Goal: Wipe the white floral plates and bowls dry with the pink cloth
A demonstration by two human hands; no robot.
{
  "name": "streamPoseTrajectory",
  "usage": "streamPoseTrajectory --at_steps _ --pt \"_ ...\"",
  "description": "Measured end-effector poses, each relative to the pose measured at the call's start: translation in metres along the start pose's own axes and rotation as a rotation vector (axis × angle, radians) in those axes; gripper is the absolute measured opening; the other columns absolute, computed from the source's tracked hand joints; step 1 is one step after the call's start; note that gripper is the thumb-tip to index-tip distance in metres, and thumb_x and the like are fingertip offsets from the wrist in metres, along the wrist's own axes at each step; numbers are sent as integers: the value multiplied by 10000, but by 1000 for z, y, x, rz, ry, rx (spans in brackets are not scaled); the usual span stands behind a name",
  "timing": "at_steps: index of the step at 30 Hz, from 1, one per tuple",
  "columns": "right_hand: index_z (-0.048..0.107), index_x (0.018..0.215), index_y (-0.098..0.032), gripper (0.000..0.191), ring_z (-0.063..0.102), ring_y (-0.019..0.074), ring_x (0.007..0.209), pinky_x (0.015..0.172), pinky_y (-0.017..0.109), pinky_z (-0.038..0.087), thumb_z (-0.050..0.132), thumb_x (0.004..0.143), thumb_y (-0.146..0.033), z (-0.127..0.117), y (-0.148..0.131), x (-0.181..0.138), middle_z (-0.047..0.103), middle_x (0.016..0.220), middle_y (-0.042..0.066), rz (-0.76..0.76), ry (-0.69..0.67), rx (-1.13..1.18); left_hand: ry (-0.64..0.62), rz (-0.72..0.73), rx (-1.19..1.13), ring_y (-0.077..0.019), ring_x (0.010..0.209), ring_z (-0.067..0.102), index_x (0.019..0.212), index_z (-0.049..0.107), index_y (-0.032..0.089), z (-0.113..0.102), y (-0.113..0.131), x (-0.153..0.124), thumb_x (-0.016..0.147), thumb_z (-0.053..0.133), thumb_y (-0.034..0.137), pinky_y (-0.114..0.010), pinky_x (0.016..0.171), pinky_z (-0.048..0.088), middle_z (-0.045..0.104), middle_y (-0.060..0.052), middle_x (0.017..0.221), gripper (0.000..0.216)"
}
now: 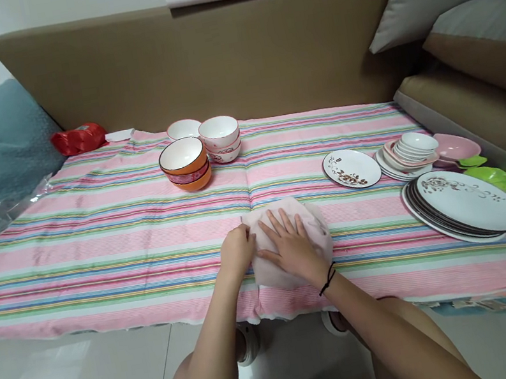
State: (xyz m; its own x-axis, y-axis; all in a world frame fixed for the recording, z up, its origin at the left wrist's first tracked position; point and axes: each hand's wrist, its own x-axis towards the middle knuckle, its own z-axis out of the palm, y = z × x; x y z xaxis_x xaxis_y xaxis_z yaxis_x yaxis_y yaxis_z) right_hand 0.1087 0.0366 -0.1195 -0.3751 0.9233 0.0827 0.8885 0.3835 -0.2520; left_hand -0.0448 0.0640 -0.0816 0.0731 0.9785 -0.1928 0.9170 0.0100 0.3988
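A pale pink cloth (309, 222) lies near the front edge of the striped sheet (97, 241). My right hand (289, 245) rests flat on top of it, fingers spread. My left hand (237, 251) is closed on the cloth's left edge, fingers curled around the fabric. A black band circles my right wrist.
Stacked orange bowls (184, 163) and white bowls (220, 138) stand at the back centre. To the right are a floral plate (351, 168), a stack of small dishes (409, 153), a pink bowl (457, 149), a stack of large plates (466, 202) and green leaf dishes (498, 179). A red bag (78, 138) lies at the back left.
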Motion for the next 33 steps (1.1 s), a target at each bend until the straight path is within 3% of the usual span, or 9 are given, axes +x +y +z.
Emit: streamPoseTrajectory --at_steps 21,33 --pt "330 1497 -239 737 76 302 1488 1178 588 80 239 923 -694 -4 -2 -1 185 1603 56 -4 21 0 -96 -105 39 -279 944 655 877 675 129 -3 3 1 909 454 258 -323 744 424 712 -174 960 257" --pt "347 1491 -237 719 78 310 1487 1175 598 80 252 932 -680 -2 -2 0 164 1605 47 -4 21 0 -165 -138 -18 -245 727 671 793 681 149 -8 0 -3 901 469 362 -300 655 428 694 -110 702 319"
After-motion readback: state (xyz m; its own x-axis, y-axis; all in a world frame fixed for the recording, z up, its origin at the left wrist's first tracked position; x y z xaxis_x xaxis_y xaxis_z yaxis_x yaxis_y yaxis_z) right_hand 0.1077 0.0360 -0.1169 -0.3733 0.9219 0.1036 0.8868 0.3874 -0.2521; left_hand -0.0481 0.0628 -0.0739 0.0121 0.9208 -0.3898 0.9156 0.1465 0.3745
